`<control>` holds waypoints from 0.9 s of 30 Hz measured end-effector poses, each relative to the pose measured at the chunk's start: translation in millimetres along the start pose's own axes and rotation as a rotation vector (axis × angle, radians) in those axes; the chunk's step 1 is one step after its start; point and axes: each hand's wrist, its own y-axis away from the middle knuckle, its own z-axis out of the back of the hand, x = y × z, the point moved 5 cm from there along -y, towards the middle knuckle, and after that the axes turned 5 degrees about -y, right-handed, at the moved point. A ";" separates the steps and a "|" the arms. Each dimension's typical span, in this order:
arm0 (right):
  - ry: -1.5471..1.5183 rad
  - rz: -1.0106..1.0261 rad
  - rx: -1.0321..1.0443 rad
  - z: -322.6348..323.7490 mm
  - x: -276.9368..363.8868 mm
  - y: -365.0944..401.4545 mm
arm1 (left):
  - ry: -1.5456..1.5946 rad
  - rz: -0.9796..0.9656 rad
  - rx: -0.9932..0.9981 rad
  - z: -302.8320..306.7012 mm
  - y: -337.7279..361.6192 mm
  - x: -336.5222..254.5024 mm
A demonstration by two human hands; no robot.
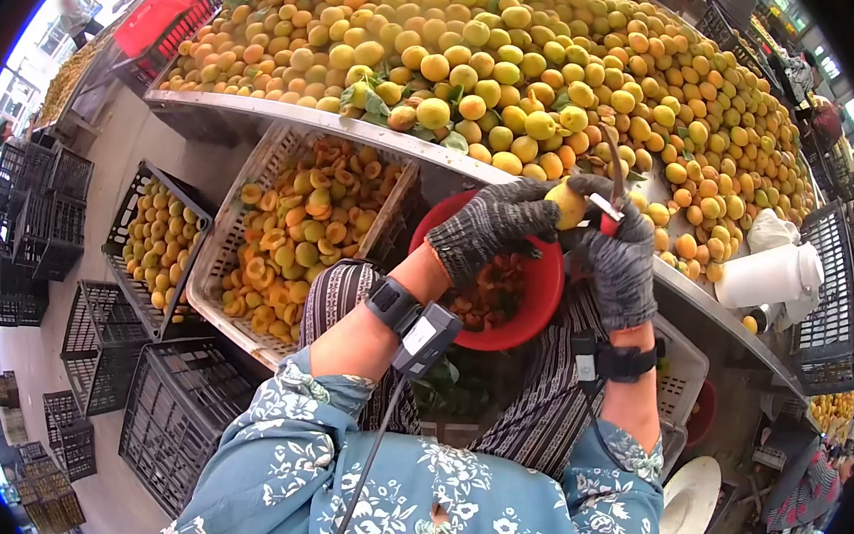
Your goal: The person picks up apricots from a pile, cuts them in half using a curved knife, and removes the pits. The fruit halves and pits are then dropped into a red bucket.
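My left hand [495, 227], in a dark grey knit glove, is closed on a yellow apricot [565, 206] at the edge of the metal table. Close against the fruit's other side, my right hand [620, 267], gloved alike, grips a knife [609, 219] with a red handle. Its thin curved blade points up and away over the heap. Both hands are above a red basin [542, 301] that holds dark orange pieces. Beyond them a large heap of whole apricots [502, 72] covers the table. My fingers partly hide the fruit and the knife handle.
Left of my knees stands a white crate [207, 285] of halved apricots, beside a black crate [121, 233] of whole ones. An overturned-looking black crate [184, 419] sits nearer. A white bucket [772, 277] lies on the table's right. A pale hat [689, 504] is at lower right.
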 end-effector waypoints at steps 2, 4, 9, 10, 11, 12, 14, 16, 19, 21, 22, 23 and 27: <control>-0.015 -0.037 -0.050 -7.2 1.5 12.0 | 0.012 0.051 0.001 -6.5 11.7 -9.6; -0.032 -0.068 -0.100 -6.9 1.4 23.1 | 0.028 0.061 0.012 -7.8 16.3 -13.5; -0.233 -0.236 -0.263 8.7 -21.4 55.4 | 0.060 -0.043 0.011 -1.8 18.5 -14.4; -0.166 -0.284 -0.216 10.8 -24.6 61.9 | 0.127 -0.046 -0.020 -1.5 19.1 -15.4; -0.135 -0.338 -0.205 11.0 -27.3 70.2 | 0.128 -0.044 -0.015 -1.1 19.0 -14.5; -0.134 -0.339 -0.209 7.9 -25.5 77.6 | 0.124 -0.048 0.011 -0.5 18.4 -13.6; -0.149 -0.312 -0.254 1.2 -22.3 88.9 | 0.120 -0.051 0.037 0.0 16.9 -10.8; -0.103 -0.215 -0.261 -5.8 -23.5 89.8 | 0.149 -0.048 0.055 0.2 15.8 -8.1; -0.087 -0.209 -0.286 -12.3 -21.1 93.7 | 0.184 -0.012 0.051 -0.1 16.9 -4.3; -0.090 -0.193 -0.285 -14.4 -22.3 93.6 | 0.185 -0.001 0.052 -0.5 17.6 -4.8; -0.091 -0.178 -0.285 -15.5 -22.5 93.5 | 0.187 0.011 0.054 -0.8 18.0 -4.8; -0.093 -0.178 -0.285 -16.7 -21.7 93.5 | 0.185 0.013 0.053 -0.5 18.0 -5.0; 0.001 -0.176 -0.285 -19.5 -23.2 95.8 | 0.159 0.014 0.059 -1.8 18.7 -5.3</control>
